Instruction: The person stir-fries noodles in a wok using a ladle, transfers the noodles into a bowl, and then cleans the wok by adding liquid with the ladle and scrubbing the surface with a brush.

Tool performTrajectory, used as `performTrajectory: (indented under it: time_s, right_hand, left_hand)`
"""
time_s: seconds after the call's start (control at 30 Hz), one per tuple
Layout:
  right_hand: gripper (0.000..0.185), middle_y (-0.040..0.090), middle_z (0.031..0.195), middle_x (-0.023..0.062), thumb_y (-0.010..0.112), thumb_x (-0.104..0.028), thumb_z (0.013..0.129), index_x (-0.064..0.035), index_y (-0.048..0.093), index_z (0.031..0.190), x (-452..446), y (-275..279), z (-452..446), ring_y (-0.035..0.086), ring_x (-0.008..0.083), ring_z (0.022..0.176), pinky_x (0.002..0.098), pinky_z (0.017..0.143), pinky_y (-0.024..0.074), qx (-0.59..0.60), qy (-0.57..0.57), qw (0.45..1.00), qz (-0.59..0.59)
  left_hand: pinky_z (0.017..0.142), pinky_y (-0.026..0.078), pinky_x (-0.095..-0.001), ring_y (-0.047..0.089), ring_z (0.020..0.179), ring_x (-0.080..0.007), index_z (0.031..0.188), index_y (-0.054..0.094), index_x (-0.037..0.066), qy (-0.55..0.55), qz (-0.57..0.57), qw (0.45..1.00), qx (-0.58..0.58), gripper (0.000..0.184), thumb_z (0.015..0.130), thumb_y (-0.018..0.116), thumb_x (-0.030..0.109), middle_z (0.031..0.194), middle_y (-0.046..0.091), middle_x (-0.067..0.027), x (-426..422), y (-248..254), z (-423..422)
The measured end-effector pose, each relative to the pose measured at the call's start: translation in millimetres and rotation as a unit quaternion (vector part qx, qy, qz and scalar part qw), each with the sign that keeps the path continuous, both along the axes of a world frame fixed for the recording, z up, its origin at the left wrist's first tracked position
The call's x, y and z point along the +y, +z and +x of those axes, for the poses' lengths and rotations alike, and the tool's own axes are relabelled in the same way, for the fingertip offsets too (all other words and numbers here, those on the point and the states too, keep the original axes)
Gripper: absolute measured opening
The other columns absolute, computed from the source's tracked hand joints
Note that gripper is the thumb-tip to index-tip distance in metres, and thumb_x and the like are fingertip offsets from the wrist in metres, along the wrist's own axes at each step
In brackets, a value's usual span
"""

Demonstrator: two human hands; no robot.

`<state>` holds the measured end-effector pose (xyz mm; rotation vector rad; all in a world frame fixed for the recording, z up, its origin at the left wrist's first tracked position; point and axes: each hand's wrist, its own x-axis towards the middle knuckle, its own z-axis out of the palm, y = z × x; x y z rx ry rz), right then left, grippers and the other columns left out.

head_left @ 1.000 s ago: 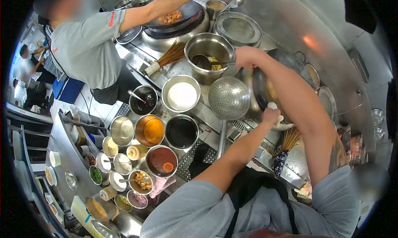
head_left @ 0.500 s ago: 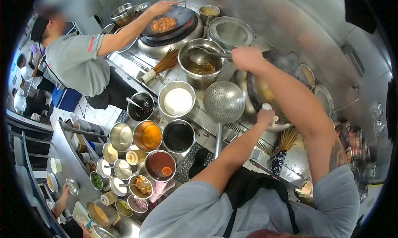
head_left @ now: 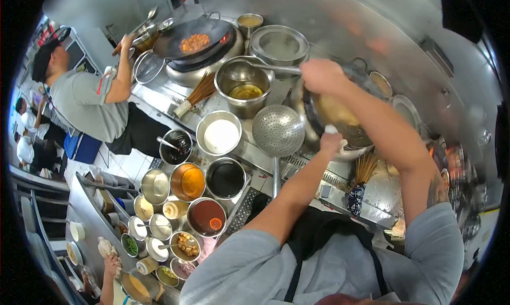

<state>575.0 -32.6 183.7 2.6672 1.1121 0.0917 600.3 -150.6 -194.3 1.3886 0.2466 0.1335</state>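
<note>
My right hand is closed round the handle of a metal ladle. The ladle's bowl hangs inside the upper part of a steel pot with yellow oil at its bottom. Lower down, my left hand grips the near edge of a dark wok, with white cloth showing beside the fingers. Pale yellow liquid lies in the wok, partly hidden by my right forearm. A perforated strainer rests to the left of the wok.
Left stand pots of white powder, dark sauce, orange liquid and red sauce. A bamboo brush lies before another wok of reddish food. A co-worker stands at far left; another brush is at right.
The view has shifted slightly. More pale liquid shows in my wok, and the ladle stays at the pot. The co-worker's hand has left the other wok and moved back toward the bowls.
</note>
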Motion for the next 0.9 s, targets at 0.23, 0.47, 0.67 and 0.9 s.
performTrajectory:
  time_s: [0.23, 0.47, 0.67, 0.9]
  right_hand:
    - [0.028, 0.068, 0.085, 0.0213, 0.062, -0.026, 0.088, -0.0005, 0.07, 0.097, -155, 92, 10, 0.066, 0.0373, 0.08, 0.0455, 0.076, 0.0521, 0.035, -0.044, 0.991, 0.121]
    - [0.027, 0.068, 0.091, 0.0213, 0.057, -0.016, 0.09, -0.0021, 0.063, 0.112, -271, 81, -29, 0.066, 0.0384, 0.086, 0.0488, 0.076, 0.0525, -0.148, -0.166, 0.974, 0.036]
    - [0.033, 0.067, 0.091, 0.0215, 0.055, -0.013, 0.09, -0.009, 0.056, 0.123, -333, 23, -46, 0.066, 0.0389, 0.089, 0.0495, 0.077, 0.0525, -0.147, -0.221, 0.96, 0.087]
    - [0.033, 0.068, 0.095, 0.0219, 0.06, -0.019, 0.088, -0.0151, 0.062, 0.121, -361, -15, -70, 0.066, 0.0391, 0.09, 0.0499, 0.08, 0.0524, -0.058, -0.285, 0.944, 0.155]
  left_hand:
    - [0.056, 0.05, -0.0417, 0.064, 0.063, -0.0268, 0.081, 0.063, -0.003, 0.014, -0.191, 0.974, 0.122, 0.018, 0.076, 0.064, 0.014, 0.076, 0.064, -0.0133, 21, 79, -37]
    - [0.058, 0.052, -0.0417, 0.065, 0.069, -0.0268, 0.088, 0.064, 0.0, -0.032, -0.038, 0.997, 0.052, 0.014, 0.08, 0.062, 0.011, 0.081, 0.065, -0.0131, 22, 4, 1]
    - [0.06, 0.052, -0.0426, 0.064, 0.07, -0.0268, 0.094, 0.062, 0.0, -0.003, -0.206, 0.964, 0.171, 0.017, 0.081, 0.06, 0.01, 0.083, 0.064, -0.0125, 26, 90, -36]
    - [0.062, 0.052, -0.0423, 0.064, 0.072, -0.027, 0.099, 0.06, -0.001, -0.001, -0.197, 0.96, 0.2, 0.02, 0.082, 0.06, 0.009, 0.083, 0.063, -0.0123, 27, 93, -34]
